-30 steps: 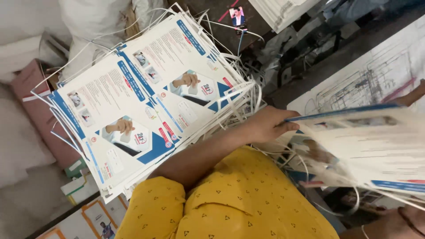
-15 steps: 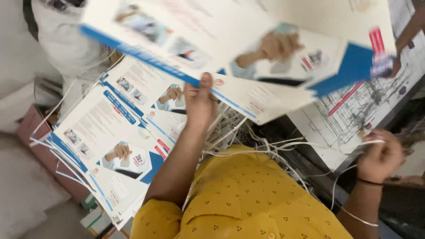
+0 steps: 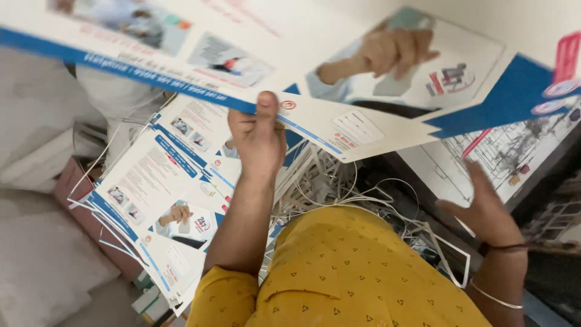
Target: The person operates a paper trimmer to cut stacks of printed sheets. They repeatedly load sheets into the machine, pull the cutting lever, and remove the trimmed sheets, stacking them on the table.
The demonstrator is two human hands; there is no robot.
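One hand (image 3: pixel 260 136) pinches a glossy, flat printed sheet (image 3: pixel 339 66).

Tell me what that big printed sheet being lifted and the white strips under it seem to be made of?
The printed sheet looks like thin coated paper or light card: it bows where the left hand pinches its edge, and its surface has a slight sheen. The white strips look like trimmed paper offcuts: thin, curling, tangled. The stack of sheets beneath appears to be the same stock.

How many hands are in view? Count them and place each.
2. The left hand pinches the edge of the big printed sheet held up; the right hand is open below the sheet's right part, holding nothing.
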